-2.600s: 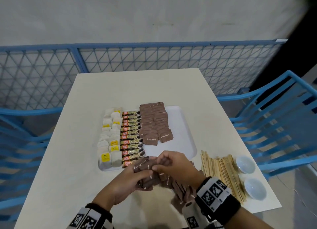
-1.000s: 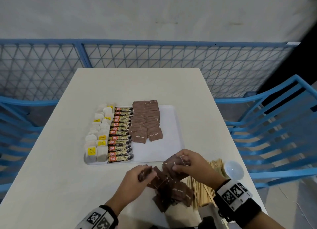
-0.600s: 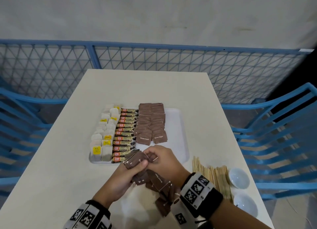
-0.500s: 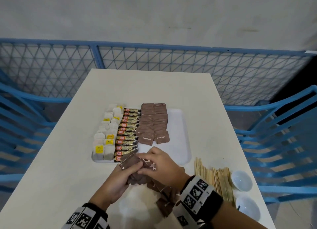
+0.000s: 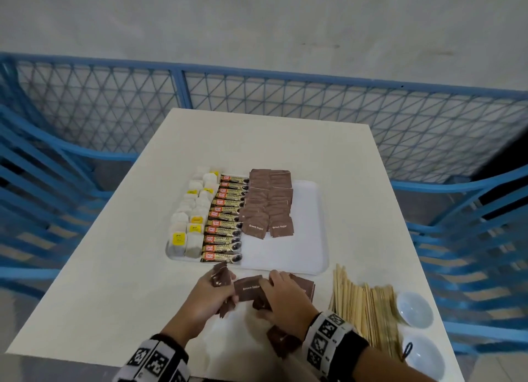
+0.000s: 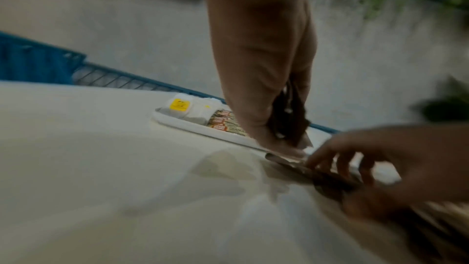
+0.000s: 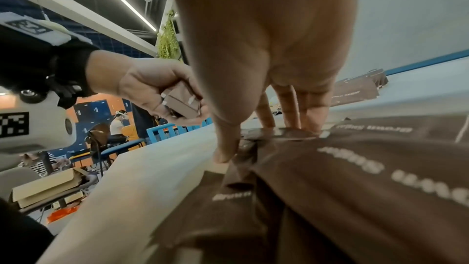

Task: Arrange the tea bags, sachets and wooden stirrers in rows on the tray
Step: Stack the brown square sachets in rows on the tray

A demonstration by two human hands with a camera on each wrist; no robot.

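— Where are the brown sugar sachets (image 5: 248,288) right now?

— Split three ways. Two rows already sit on the white tray (image 5: 310,238), beside the coffee sticks (image 5: 225,224) and tea bags (image 5: 188,224). A loose heap lies on the table (image 5: 114,267) just short of the tray's near edge. And the left hand (image 5: 210,297) grips a small stack, fingers curled round it.

— And the right hand (image 5: 281,296)?

— Down on the heap, thumb and fingertips pinching at one sachet. Half a second ago both hands were together over the stack near the tray; they have since drawn apart, and the right has dropped back to the pile.

— Meaning?

— I'd judge the person is gathering, adding one more sachet to the left-hand stack before laying the next stretch of the rows.

— The wooden stirrers (image 5: 365,310)?

— Untouched on the table, right of the heap, next to two small white bowls (image 5: 414,310). That row is yet to come.
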